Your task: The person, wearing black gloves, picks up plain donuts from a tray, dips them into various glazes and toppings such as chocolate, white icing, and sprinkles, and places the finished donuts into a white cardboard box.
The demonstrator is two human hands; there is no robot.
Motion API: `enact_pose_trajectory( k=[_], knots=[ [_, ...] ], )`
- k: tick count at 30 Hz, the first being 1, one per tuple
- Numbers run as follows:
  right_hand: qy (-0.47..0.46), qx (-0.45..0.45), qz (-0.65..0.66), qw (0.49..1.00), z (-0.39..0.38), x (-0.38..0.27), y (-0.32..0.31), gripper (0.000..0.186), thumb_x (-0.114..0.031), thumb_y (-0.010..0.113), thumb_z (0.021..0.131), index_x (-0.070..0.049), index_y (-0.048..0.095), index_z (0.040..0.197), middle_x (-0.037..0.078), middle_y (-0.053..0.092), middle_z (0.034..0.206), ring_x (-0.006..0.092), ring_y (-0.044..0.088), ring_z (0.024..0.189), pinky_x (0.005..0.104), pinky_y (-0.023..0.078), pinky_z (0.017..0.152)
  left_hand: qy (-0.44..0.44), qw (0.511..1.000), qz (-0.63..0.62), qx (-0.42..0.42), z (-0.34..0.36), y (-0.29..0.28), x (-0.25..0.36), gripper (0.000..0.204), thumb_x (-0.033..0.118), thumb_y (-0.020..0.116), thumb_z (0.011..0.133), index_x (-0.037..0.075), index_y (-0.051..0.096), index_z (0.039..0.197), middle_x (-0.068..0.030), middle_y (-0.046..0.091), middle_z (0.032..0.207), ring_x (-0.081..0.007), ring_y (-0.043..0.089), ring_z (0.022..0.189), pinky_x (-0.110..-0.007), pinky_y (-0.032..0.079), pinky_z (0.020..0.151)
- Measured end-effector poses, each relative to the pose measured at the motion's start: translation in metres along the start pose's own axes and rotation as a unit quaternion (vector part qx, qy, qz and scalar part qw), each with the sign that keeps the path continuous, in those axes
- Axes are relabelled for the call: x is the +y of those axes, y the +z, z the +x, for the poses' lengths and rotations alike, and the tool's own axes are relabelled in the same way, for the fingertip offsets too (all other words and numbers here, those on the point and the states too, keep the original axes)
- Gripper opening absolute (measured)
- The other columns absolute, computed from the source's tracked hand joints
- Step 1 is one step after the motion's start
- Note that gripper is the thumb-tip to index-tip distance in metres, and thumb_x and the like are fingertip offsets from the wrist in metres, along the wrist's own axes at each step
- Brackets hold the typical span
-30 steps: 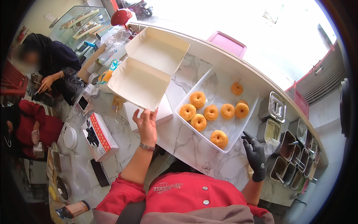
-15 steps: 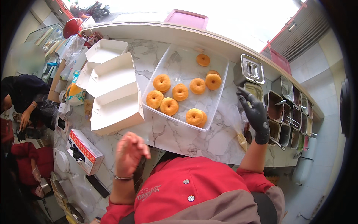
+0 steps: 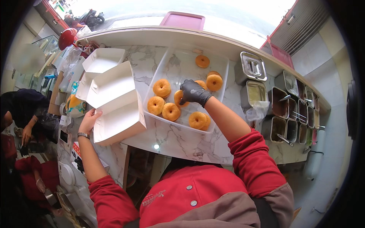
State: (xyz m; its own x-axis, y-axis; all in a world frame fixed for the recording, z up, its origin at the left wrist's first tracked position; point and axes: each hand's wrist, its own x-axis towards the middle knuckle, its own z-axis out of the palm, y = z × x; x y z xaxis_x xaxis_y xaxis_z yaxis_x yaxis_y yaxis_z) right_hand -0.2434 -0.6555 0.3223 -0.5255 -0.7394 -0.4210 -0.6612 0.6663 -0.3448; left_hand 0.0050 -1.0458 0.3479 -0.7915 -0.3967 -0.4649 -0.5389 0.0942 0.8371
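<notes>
My left hand [image 3: 90, 121] is bare and grips the left wall of an open white cardboard box [image 3: 119, 119], its thumb over the edge. My right hand [image 3: 194, 93], in a black glove, reaches into a clear plastic tub [image 3: 178, 127]. Its fingers close on a ring doughnut [image 3: 178, 98], partly covering it. Another doughnut [image 3: 201, 84] is half hidden behind that hand. Several more plain golden doughnuts lie around them, some overlapping, with a single doughnut [image 3: 202, 61] near the far end.
Behind the held box stand more open white boxes [image 3: 100, 60]. Lidded and open metal containers [image 3: 279, 102], some with utensils, line the right; a clear plastic bag [image 3: 258, 110] lies against them. A printed carton [image 3: 78, 155] sits below my left forearm. Co-workers [image 3: 24, 110] are at far left.
My left hand has moved up and left onto the box. My right hand has gone left from the metal containers to a doughnut. The clear bag has shifted up against the containers.
</notes>
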Motion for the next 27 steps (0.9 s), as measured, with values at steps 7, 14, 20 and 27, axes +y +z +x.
enact_pose_trajectory(
  k=[7,14,20,27],
  knots=[
    [-0.068,-0.003,0.807,0.586,-0.101,0.008,0.011,0.039,-0.024,0.062,0.081,0.002,0.056,0.11,0.021,0.059,0.11,0.0235,0.06,0.102,0.0389,0.049,0.088,0.074,0.986,-0.149,0.034,-0.019,0.003,-0.028,0.036,0.013,0.05,0.091,-0.001,0.05,0.123,-0.0068,0.06,0.114,-0.0155,0.057,0.101,-0.028,0.043,0.086],
    [-0.073,0.253,0.538,0.801,-0.215,0.059,0.02,0.045,-0.036,0.066,0.081,-0.011,0.057,0.117,0.009,0.057,0.122,0.0191,0.058,0.107,0.0367,0.047,0.092,0.087,0.953,-0.134,0.256,-0.102,0.045,0.012,0.04,0.021,0.053,0.09,0.0,0.048,0.125,-0.0095,0.056,0.117,-0.0195,0.056,0.102,-0.03,0.044,0.087],
    [-0.15,0.259,0.669,0.681,-0.329,0.115,0.022,0.056,-0.028,0.064,0.083,-0.009,0.044,0.131,0.013,0.053,0.122,0.0214,0.054,0.112,0.035,0.047,0.092,0.084,0.941,-0.18,0.275,-0.16,0.152,0.04,0.045,0.027,0.054,0.091,-0.001,0.044,0.126,-0.0138,0.053,0.117,-0.0232,0.055,0.101,-0.035,0.046,0.085],
    [-0.091,0.36,0.747,0.551,-0.481,0.262,0.005,0.048,-0.015,0.055,0.091,-0.004,0.039,0.135,0.011,0.052,0.122,0.0208,0.054,0.112,0.0312,0.044,0.096,0.179,0.944,-0.148,0.235,-0.201,0.346,0.025,0.029,0.022,0.05,0.095,-0.001,0.051,0.113,-0.0097,0.059,0.103,-0.0193,0.056,0.091,-0.032,0.048,0.079]
  ],
)
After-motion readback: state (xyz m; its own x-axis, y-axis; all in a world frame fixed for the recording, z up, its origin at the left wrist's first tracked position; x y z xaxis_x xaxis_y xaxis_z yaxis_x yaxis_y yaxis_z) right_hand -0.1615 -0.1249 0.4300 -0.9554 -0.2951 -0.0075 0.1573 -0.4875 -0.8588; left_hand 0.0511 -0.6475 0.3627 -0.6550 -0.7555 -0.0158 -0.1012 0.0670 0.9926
